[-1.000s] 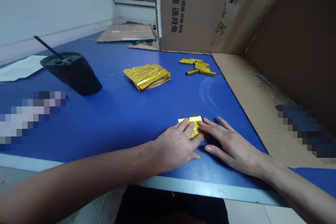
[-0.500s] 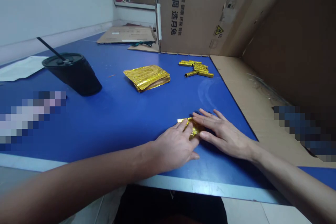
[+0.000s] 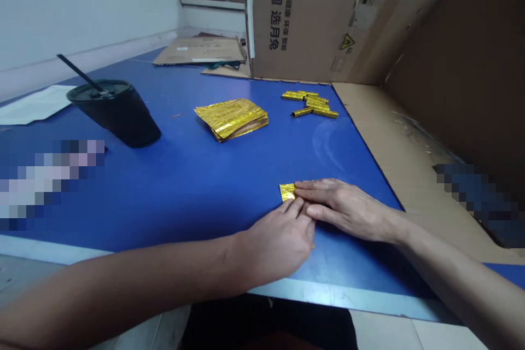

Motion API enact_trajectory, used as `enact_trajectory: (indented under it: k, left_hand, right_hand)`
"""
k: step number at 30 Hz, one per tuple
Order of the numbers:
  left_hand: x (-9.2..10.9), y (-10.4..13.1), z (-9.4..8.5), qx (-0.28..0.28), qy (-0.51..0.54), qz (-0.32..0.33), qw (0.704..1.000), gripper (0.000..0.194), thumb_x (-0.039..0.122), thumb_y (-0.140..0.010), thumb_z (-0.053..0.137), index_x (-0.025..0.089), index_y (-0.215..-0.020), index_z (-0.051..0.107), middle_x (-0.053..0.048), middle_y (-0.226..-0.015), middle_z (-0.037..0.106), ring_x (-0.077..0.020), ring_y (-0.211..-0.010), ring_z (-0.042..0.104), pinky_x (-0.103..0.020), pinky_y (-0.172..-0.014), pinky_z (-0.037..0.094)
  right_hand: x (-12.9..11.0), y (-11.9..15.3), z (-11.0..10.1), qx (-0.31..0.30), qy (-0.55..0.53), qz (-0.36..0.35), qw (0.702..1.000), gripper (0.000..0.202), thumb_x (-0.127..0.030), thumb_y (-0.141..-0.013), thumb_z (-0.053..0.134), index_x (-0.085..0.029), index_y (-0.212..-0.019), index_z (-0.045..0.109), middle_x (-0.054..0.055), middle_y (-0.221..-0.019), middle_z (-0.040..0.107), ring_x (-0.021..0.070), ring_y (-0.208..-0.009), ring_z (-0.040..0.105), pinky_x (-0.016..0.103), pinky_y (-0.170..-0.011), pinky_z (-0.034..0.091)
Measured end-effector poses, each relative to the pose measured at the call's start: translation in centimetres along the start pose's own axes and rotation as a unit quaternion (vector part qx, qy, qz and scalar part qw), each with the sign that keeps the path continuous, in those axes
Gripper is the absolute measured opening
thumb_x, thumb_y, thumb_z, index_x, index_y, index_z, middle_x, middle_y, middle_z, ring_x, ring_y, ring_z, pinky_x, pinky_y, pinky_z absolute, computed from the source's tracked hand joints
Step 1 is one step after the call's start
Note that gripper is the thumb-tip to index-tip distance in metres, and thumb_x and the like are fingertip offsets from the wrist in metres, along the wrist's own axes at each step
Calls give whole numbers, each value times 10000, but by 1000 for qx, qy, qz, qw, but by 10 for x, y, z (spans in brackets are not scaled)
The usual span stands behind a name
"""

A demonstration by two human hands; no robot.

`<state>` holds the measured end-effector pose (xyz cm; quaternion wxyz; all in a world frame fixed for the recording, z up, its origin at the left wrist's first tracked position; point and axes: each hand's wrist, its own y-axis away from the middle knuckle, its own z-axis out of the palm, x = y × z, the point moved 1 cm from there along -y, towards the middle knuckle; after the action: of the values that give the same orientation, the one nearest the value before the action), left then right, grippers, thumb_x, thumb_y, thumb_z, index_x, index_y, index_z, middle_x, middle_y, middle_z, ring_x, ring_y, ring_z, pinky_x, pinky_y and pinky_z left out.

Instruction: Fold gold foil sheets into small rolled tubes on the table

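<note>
A small folded sheet of gold foil paper (image 3: pixel 287 192) lies on the blue table near its front edge, mostly covered by both hands. The bent fingers of my left hand (image 3: pixel 283 238) are closed down on its near side, with their tips partly hidden by the other hand. My right hand (image 3: pixel 344 205) is laid flat over the paper's right part, fingers stretched and side by side. Beyond them sits a loose stack of gold foil paper (image 3: pixel 232 117). Several narrow gold foil rolls (image 3: pixel 315 104) lie in a small pile at the back right.
A black lidded cup (image 3: pixel 118 115) with a straw stands at the left, beside a white sheet (image 3: pixel 35 105). Cardboard panels (image 3: pixel 311 22) wall off the back and right. Flat cardboard (image 3: pixel 200 50) lies at the back. Blurred items are at both sides.
The paper's left end now shows as a neat flat rectangle. My right hand has moved slightly left and flattened, its fingers drawn together. My left thumb has tucked in.
</note>
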<state>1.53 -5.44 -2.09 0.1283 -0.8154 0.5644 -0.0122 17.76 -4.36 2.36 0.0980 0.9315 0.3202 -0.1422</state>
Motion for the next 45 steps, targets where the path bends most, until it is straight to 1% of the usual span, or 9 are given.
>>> enact_trajectory:
  k: [3,5,8,12,19,28,32,38,45]
  left_hand:
    - [-1,0,1,2,10,-1,1000,303,288,-856,427,56,-996,562,-141,-994,604,-266,-1044,504,-376,-939,336]
    - [-2,0,3,4,19,-1,1000,298,287,-854,427,65,-999,561,-147,-1038,596,-269,-1087,478,-387,-946,328]
    - [-2,-1,7,10,40,-2,999,309,257,-841,431,67,-1060,536,-166,-1148,542,-270,-1145,435,-410,-960,313]
    - [-1,0,12,4,53,-1,999,287,204,-822,434,99,-1068,540,-149,-1192,515,-263,-1174,411,-412,-975,310]
    - [-1,-1,3,-9,63,-22,998,298,212,-843,419,54,-1077,516,-177,-1202,507,-262,-1231,342,-398,-1007,278]
    - [3,12,-1,-43,52,-28,997,600,476,-830,431,8,-1206,416,-212,-1239,466,-277,-1216,363,-350,-1013,257]
    - [2,12,-3,-39,69,-31,996,646,562,-770,468,36,-1146,470,-203,-1237,471,-282,-1216,362,-359,-1012,255]
    - [1,9,-5,-24,63,-39,997,657,586,-765,450,52,-1148,480,-163,-1160,537,-279,-1139,441,-349,-984,287]
    - [6,11,-4,-20,41,-29,999,632,540,-794,441,63,-1209,426,-147,-1162,524,-289,-1145,420,-379,-991,273]
  right_hand:
    - [-5,-3,-6,1,5,8,1000,477,-483,-877,302,-215,-1215,505,70,-1279,493,219,-1173,435,402,-948,365]
    - [-9,-5,-8,12,-9,10,1000,512,-506,-859,331,-189,-1231,487,85,-1288,481,217,-1213,386,382,-949,370]
    - [-15,-5,-6,28,-39,0,999,527,-513,-847,362,-192,-1256,451,75,-1293,477,214,-1238,349,409,-993,312]
    - [-18,-6,-1,7,-68,-38,997,503,-493,-857,363,-217,-1274,417,52,-1261,513,209,-1168,442,464,-1029,226]
    - [-3,-1,6,-29,-76,-14,997,541,-460,-890,291,-163,-1343,303,68,-1375,360,186,-1281,260,432,-1060,174]
    - [3,0,16,-5,-18,10,1000,588,-497,-877,282,-143,-1347,291,94,-1407,268,211,-1296,198,441,-1049,206]
    - [4,-1,20,6,15,29,999,624,-524,-869,266,-123,-1347,284,108,-1409,252,215,-1298,193,451,-1042,210]
    - [6,-2,20,-18,49,69,996,665,-552,-862,208,-114,-1362,244,97,-1429,189,212,-1310,142,449,-1061,128]
    - [6,-3,19,-23,57,79,995,633,-531,-874,181,-138,-1368,221,73,-1434,172,193,-1314,131,460,-1056,129]
